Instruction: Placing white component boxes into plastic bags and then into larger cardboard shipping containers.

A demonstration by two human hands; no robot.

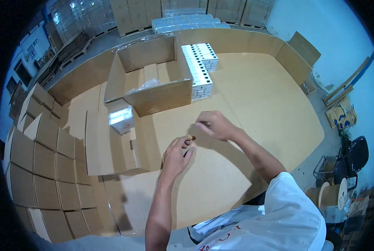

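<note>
My left hand [178, 154] hovers over the cardboard-covered table [258, 108], its fingers curled around a small brown object [190, 137] at the fingertips. Just up and to the right, my right hand [214, 124] has its fingers pinched together and pointing down toward the left hand. I see nothing between those fingers. The two hands are a short gap apart. A small white box wrapped in clear film [121, 119] lies to the left of both hands.
An open cardboard carton [153, 98] stands at the back, with rows of white boxes [199, 69] beside it. Flat cardboard sheets [111, 146] lie to the left. Stacked folded cartons [49, 167] line the left side. Chairs and a spool [333, 192] sit at the right.
</note>
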